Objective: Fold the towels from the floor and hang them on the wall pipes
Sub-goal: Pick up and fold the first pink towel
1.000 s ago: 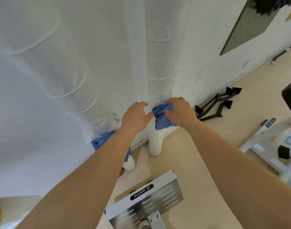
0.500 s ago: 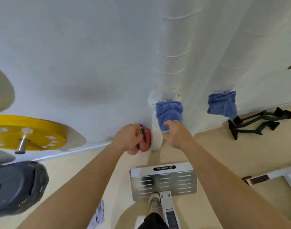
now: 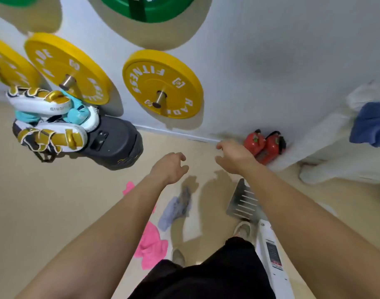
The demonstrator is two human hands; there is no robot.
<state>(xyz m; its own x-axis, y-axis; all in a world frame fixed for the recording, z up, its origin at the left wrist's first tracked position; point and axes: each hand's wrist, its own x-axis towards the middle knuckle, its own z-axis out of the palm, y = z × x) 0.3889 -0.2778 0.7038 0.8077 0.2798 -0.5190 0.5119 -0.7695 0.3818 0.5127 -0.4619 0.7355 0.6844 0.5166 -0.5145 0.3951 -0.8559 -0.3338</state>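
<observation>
A crumpled grey-blue towel [image 3: 176,208] lies on the beige floor between my forearms, with a pink towel [image 3: 151,244] beside it near my feet. A folded blue towel [image 3: 372,126] hangs on the white wrapped wall pipe [image 3: 327,139] at the far right. My left hand [image 3: 170,168] hovers above the floor towels, fingers loosely apart and empty. My right hand [image 3: 233,157] is held out toward the wall, fingers spread, holding nothing.
Yellow weight plates [image 3: 162,84] and a green one [image 3: 146,7] hang on wall pegs. A black case [image 3: 114,141] carries white-gold boxing pads [image 3: 46,117] at left. Two red kettlebells [image 3: 264,145] stand by the wall. A slotted metal plate [image 3: 243,201] lies by my right foot.
My view swung left and down, from the pipes to the floor. Both hands left the hung blue towels and now hang empty over the floor towels.
</observation>
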